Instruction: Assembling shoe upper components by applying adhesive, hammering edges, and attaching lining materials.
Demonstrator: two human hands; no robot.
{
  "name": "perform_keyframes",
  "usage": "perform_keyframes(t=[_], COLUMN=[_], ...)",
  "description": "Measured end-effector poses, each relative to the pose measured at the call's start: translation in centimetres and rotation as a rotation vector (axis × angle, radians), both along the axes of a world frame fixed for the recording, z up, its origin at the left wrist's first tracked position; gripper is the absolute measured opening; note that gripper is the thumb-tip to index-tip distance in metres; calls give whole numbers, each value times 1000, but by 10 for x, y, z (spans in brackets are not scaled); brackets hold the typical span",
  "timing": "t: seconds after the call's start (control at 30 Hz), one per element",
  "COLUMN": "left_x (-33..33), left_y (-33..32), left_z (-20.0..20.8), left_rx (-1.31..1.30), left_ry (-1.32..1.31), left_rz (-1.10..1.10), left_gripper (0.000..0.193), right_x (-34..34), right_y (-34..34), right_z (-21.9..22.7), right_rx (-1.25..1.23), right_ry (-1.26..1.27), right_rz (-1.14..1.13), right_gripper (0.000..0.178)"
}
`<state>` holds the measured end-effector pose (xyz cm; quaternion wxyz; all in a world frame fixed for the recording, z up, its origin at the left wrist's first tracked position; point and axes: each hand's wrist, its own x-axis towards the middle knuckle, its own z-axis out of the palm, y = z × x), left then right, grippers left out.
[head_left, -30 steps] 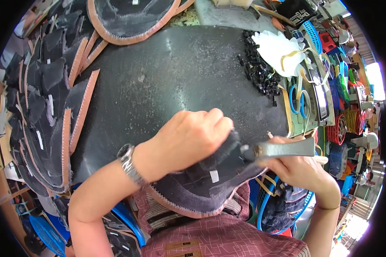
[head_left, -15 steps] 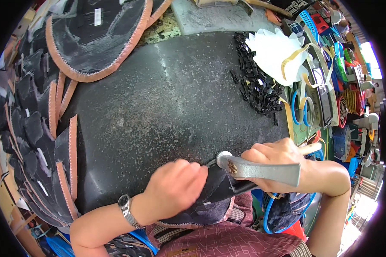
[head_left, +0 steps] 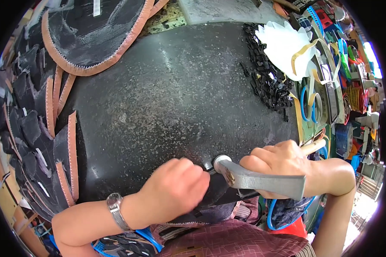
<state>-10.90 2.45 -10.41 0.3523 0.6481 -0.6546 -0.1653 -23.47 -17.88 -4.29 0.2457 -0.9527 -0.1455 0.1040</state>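
Note:
My right hand [head_left: 285, 160] is wrapped round the wooden handle of a hammer [head_left: 266, 180] with a long grey metal head. The hammer's round face is down at the near edge of the black work mat [head_left: 167, 103]. Beside it, my left hand [head_left: 171, 184] is closed, its fingertips on a dark, flat piece of material [head_left: 223, 188] that shows between my hands. The fingers partly hide this piece, and a thin dark strip shows by the hammer face. A metal watch [head_left: 117, 207] is on my left wrist.
Small black pieces [head_left: 268, 83] lie heaped at the far right, next to a white scalloped sheet [head_left: 287, 49] and blue-handled scissors [head_left: 306, 105]. Dark parts with toothed tan edging [head_left: 72, 154] pile up on the left. A pale slab [head_left: 227, 10] lies at the back.
The view has shifted slightly. My right hand and the hammer have moved a little to the right and nearer. My left hand stays closed beside the hammer face, slightly blurred.

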Motion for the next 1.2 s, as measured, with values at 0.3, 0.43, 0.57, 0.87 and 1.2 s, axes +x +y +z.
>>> perform_keyframes(t=[0.3, 0.43, 0.57, 0.87, 1.2], left_x=[17, 6, 6, 12, 16], left_y=[12, 23, 24, 26, 38], left_z=[11, 6, -1, 17, 18], left_rx=[47, -241, -394, -150, 44], left_ry=[-136, -684, -970, -698, -362], left_rz=[-231, -334, -339, -340, -259], left_gripper=[13, 24, 18, 17, 21], right_x=[-2, -3, 7, -17, 0], right_y=[11, 20, 21, 43, 39], right_z=[9, 13, 18, 18, 25], right_rx=[4, 52, 94, 36, 72], right_ry=[113, 169, 194, 31, 248], right_rz=[33, -10, -26, 95, 76], right_gripper=[30, 30, 31, 21, 20])
